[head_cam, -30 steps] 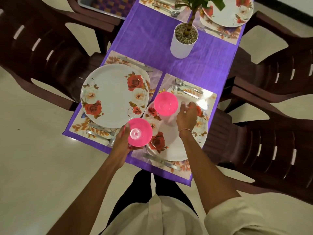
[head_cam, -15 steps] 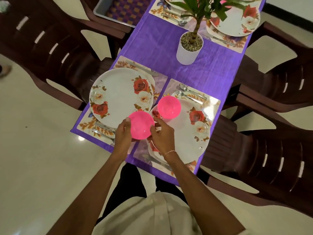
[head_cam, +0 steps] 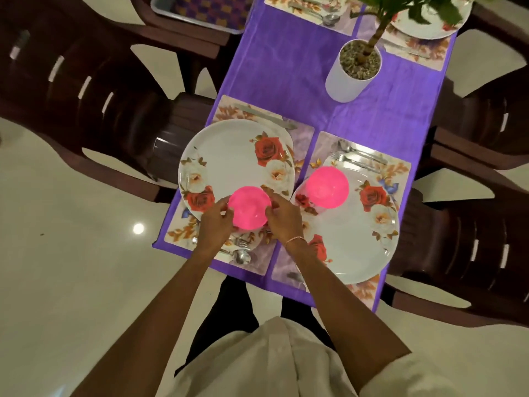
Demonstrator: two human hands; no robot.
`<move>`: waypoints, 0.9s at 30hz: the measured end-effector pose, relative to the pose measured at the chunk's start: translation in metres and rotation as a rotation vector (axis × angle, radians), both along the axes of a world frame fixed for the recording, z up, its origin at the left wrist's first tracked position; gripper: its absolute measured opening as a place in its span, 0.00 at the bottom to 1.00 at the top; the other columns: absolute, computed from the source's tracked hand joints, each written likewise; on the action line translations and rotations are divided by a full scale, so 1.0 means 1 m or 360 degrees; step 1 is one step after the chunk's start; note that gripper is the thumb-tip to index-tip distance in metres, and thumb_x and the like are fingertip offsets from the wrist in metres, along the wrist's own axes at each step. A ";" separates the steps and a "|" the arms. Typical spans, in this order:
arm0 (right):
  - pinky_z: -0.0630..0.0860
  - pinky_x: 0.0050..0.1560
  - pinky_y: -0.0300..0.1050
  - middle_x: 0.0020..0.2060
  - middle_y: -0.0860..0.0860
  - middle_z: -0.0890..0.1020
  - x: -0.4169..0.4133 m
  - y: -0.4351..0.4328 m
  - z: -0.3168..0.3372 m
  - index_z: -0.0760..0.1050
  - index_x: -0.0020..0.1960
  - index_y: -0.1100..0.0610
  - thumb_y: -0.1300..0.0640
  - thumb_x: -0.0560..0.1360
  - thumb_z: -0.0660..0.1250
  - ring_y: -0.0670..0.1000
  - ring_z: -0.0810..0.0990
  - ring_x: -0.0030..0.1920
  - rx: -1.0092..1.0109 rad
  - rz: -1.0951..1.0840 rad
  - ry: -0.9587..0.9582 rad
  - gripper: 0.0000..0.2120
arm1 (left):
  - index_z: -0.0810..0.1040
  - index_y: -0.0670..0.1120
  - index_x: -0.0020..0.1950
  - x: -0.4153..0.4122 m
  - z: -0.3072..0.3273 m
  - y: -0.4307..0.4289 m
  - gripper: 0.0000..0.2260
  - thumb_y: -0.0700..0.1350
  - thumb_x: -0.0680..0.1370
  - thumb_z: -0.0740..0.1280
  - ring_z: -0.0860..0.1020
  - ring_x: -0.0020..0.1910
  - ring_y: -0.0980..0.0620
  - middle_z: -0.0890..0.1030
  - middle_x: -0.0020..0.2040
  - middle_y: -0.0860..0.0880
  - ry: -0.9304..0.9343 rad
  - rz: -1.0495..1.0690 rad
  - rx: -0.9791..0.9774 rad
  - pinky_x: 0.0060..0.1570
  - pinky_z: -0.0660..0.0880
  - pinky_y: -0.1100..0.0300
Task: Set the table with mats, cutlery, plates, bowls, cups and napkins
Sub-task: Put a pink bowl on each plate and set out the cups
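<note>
My left hand (head_cam: 214, 224) and my right hand (head_cam: 283, 220) hold a pink bowl (head_cam: 249, 207) from both sides, over the near edge of the left rose-patterned plate (head_cam: 229, 161). A second pink bowl (head_cam: 327, 187) sits on the far left part of the right rose plate (head_cam: 357, 239). Each plate lies on a floral mat (head_cam: 303, 144) on the purple tablecloth (head_cam: 286, 67). A knife (head_cam: 266, 117) lies beyond the left plate. A fork and spoon (head_cam: 239, 250) lie near its front edge. More cutlery (head_cam: 360, 157) lies beyond the right plate.
A white potted plant (head_cam: 353, 70) stands mid-table. Two more place settings with a plate (head_cam: 429, 27) are at the far end. Dark brown chairs (head_cam: 86, 90) flank both sides of the table. A grey tray (head_cam: 200, 12) with patterned cloth rests on the far left chair.
My right hand left the bowl on the right plate and joined the left hand on the other pink bowl. That bowl has moved over the left plate's near edge.
</note>
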State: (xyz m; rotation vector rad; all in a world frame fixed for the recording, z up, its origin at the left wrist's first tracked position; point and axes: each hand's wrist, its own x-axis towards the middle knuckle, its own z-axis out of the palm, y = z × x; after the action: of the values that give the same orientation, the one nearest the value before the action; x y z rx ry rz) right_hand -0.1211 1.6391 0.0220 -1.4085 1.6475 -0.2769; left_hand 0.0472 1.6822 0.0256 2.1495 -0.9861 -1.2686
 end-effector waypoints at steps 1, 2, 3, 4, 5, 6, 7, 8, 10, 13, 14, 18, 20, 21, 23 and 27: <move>0.80 0.61 0.51 0.56 0.53 0.86 0.000 0.001 -0.002 0.74 0.73 0.46 0.61 0.79 0.63 0.55 0.84 0.53 0.0004 0.0000 0.0018 0.24 | 0.73 0.45 0.76 -0.001 0.000 -0.001 0.19 0.41 0.84 0.62 0.77 0.65 0.44 0.78 0.70 0.44 0.0007 -0.0023 0.0006 0.52 0.79 0.60; 0.80 0.60 0.52 0.56 0.53 0.86 0.002 0.002 -0.001 0.74 0.74 0.45 0.61 0.79 0.63 0.56 0.85 0.52 0.0003 -0.0003 0.0039 0.25 | 0.73 0.45 0.76 0.000 0.000 -0.002 0.19 0.40 0.84 0.62 0.77 0.63 0.46 0.78 0.70 0.44 0.0022 -0.0040 0.0020 0.45 0.77 0.67; 0.81 0.60 0.54 0.56 0.53 0.86 0.003 0.002 -0.002 0.74 0.74 0.45 0.61 0.79 0.63 0.56 0.85 0.52 -0.0002 -0.0008 0.0048 0.25 | 0.72 0.45 0.77 0.001 0.000 -0.003 0.20 0.40 0.84 0.63 0.77 0.62 0.48 0.78 0.70 0.45 0.0039 -0.0050 0.0026 0.40 0.74 0.73; 0.81 0.61 0.55 0.56 0.53 0.86 0.004 0.002 -0.003 0.74 0.74 0.44 0.61 0.79 0.63 0.55 0.85 0.52 0.0005 -0.0022 0.0055 0.25 | 0.72 0.45 0.77 0.001 0.000 -0.003 0.20 0.41 0.84 0.63 0.77 0.61 0.48 0.78 0.70 0.45 0.0053 -0.0050 0.0028 0.36 0.73 0.74; 0.81 0.61 0.55 0.56 0.52 0.86 0.005 0.002 -0.003 0.74 0.74 0.44 0.61 0.79 0.63 0.55 0.85 0.52 0.0010 -0.0028 0.0054 0.25 | 0.72 0.45 0.77 0.002 -0.001 -0.004 0.20 0.41 0.84 0.63 0.77 0.62 0.46 0.77 0.70 0.44 0.0072 -0.0050 0.0025 0.35 0.73 0.74; 0.81 0.61 0.55 0.56 0.52 0.86 0.004 0.002 -0.002 0.74 0.74 0.44 0.61 0.79 0.63 0.55 0.84 0.52 0.0014 -0.0028 0.0064 0.25 | 0.72 0.45 0.77 0.003 -0.003 -0.003 0.20 0.41 0.84 0.63 0.78 0.62 0.46 0.77 0.70 0.44 0.0088 -0.0057 0.0025 0.36 0.74 0.73; 0.81 0.60 0.55 0.56 0.53 0.86 0.004 0.003 -0.003 0.74 0.74 0.45 0.61 0.79 0.63 0.55 0.84 0.51 0.0010 -0.0024 0.0070 0.25 | 0.72 0.45 0.77 0.004 -0.003 -0.003 0.20 0.40 0.84 0.64 0.78 0.61 0.46 0.78 0.69 0.44 0.0102 -0.0074 0.0023 0.35 0.75 0.73; 0.81 0.60 0.55 0.56 0.53 0.86 0.004 0.003 -0.003 0.74 0.74 0.45 0.61 0.79 0.63 0.56 0.84 0.52 0.0009 -0.0024 0.0082 0.25 | 0.72 0.45 0.76 0.005 -0.003 -0.004 0.20 0.40 0.84 0.64 0.77 0.60 0.48 0.78 0.69 0.44 0.0111 -0.0094 0.0021 0.33 0.75 0.73; 0.80 0.61 0.58 0.56 0.53 0.86 0.003 0.005 -0.007 0.74 0.74 0.47 0.61 0.79 0.64 0.58 0.83 0.55 0.0022 -0.0025 0.0108 0.25 | 0.72 0.44 0.76 0.007 -0.004 -0.003 0.20 0.40 0.83 0.64 0.77 0.58 0.49 0.78 0.68 0.44 0.0128 -0.0122 0.0023 0.32 0.75 0.73; 0.79 0.62 0.60 0.56 0.54 0.86 0.003 0.009 -0.008 0.74 0.74 0.50 0.60 0.79 0.65 0.60 0.82 0.56 0.0049 -0.0029 0.0163 0.24 | 0.73 0.46 0.76 0.009 -0.006 -0.001 0.21 0.41 0.83 0.65 0.79 0.61 0.45 0.79 0.67 0.46 0.0147 -0.0171 0.0023 0.38 0.76 0.69; 0.79 0.62 0.59 0.55 0.54 0.86 0.003 0.010 -0.007 0.73 0.74 0.50 0.60 0.79 0.65 0.60 0.83 0.55 0.0048 -0.0026 0.0174 0.24 | 0.73 0.46 0.76 0.011 -0.006 0.001 0.21 0.41 0.83 0.65 0.79 0.60 0.46 0.79 0.67 0.46 0.0157 -0.0182 0.0027 0.39 0.76 0.68; 0.79 0.62 0.57 0.57 0.56 0.85 0.004 0.012 -0.003 0.73 0.75 0.52 0.61 0.79 0.65 0.60 0.83 0.57 0.0063 -0.0054 0.0170 0.24 | 0.73 0.47 0.76 0.015 -0.006 0.005 0.20 0.43 0.83 0.66 0.80 0.60 0.46 0.79 0.67 0.46 0.0182 -0.0190 0.0052 0.49 0.80 0.58; 0.78 0.62 0.58 0.58 0.56 0.85 0.007 0.013 -0.003 0.73 0.75 0.52 0.61 0.79 0.65 0.60 0.82 0.57 0.0080 -0.0078 0.0158 0.24 | 0.73 0.47 0.76 0.017 -0.005 0.006 0.20 0.43 0.83 0.66 0.80 0.61 0.44 0.79 0.68 0.45 0.0180 -0.0201 0.0068 0.49 0.79 0.57; 0.78 0.63 0.58 0.58 0.56 0.85 0.008 0.014 -0.004 0.73 0.75 0.52 0.61 0.79 0.65 0.60 0.82 0.58 0.0083 -0.0082 0.0159 0.24 | 0.73 0.47 0.76 0.018 -0.006 0.006 0.20 0.43 0.83 0.66 0.80 0.62 0.44 0.79 0.68 0.45 0.0182 -0.0209 0.0072 0.50 0.78 0.57; 0.78 0.64 0.57 0.59 0.56 0.84 0.010 0.015 -0.004 0.73 0.75 0.52 0.61 0.79 0.66 0.60 0.82 0.58 0.0094 -0.0120 0.0161 0.24 | 0.73 0.47 0.76 0.021 -0.006 0.007 0.20 0.44 0.83 0.66 0.79 0.63 0.44 0.80 0.68 0.46 0.0187 -0.0234 0.0078 0.54 0.79 0.54; 0.77 0.65 0.56 0.60 0.54 0.84 0.010 0.018 -0.005 0.73 0.75 0.51 0.60 0.78 0.66 0.56 0.82 0.59 0.0098 -0.0235 0.0113 0.25 | 0.73 0.48 0.76 0.026 -0.008 0.006 0.21 0.45 0.83 0.67 0.80 0.62 0.44 0.80 0.67 0.46 0.0201 -0.0314 0.0090 0.59 0.81 0.44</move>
State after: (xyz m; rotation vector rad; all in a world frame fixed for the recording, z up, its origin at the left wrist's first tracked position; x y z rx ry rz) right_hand -0.1109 1.6570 0.0173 -1.2658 1.8067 -0.2609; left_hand 0.0729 1.6885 0.0171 2.0245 -1.1430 -1.5216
